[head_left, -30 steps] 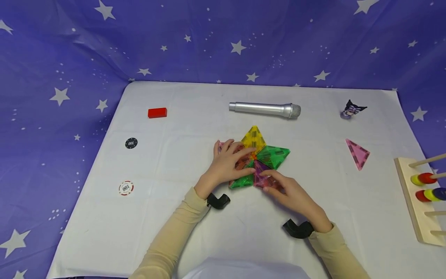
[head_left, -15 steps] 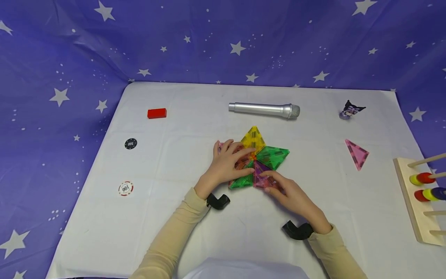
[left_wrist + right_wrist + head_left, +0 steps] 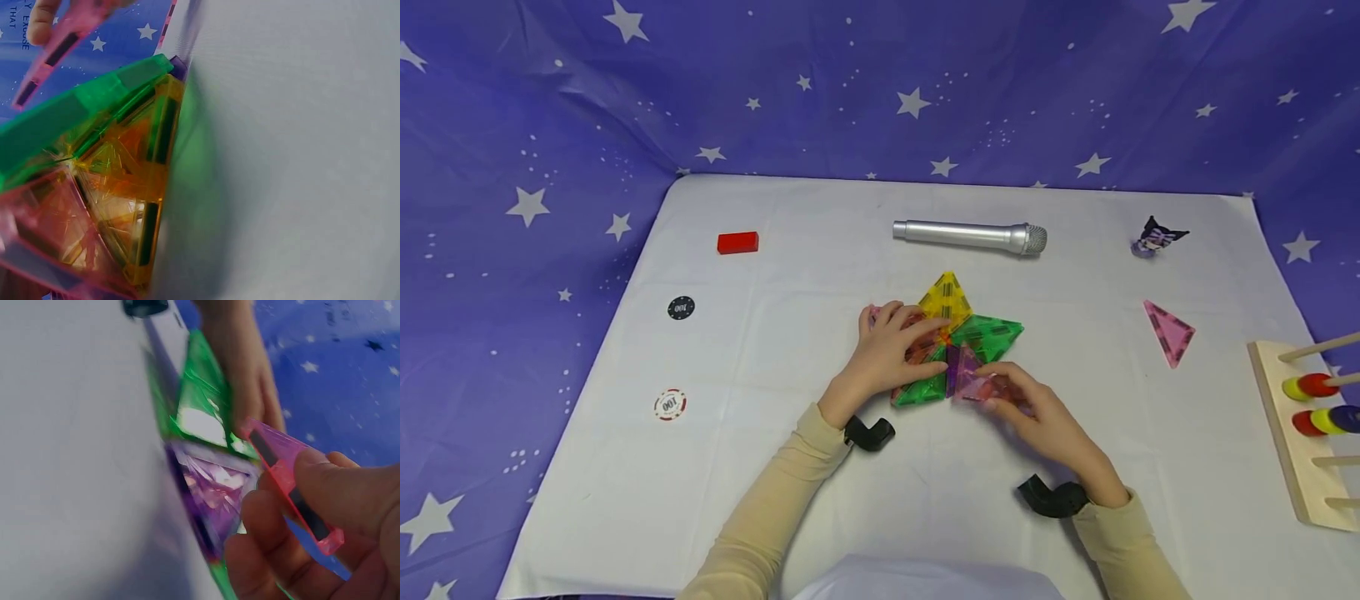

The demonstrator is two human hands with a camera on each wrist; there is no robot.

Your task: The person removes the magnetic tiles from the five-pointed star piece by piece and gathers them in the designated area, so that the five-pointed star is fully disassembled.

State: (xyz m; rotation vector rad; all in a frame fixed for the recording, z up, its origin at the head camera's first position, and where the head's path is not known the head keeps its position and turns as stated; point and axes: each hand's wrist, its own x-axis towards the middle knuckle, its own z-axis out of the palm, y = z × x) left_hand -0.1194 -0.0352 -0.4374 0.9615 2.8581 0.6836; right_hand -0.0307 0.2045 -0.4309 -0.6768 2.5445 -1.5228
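White-clothed bench [image 3: 775, 467] against star-print blue backdrop. Left hand [image 3: 891, 354] rests flat, fingers straight, on the flat star of translucent magnetic triangle tiles [image 3: 981, 333] at bench centre. Right hand [image 3: 1037, 417] pinches a pink translucent triangle tile [image 3: 981, 385], now tilted up off the bench; a second ago it lay flat in the star. Its long edge runs toward star centre. Right wrist view shows thumb and fingers clamped on the pink tile's [image 3: 294, 487] edge above a purple tile [image 3: 215, 487]; head view hides this.
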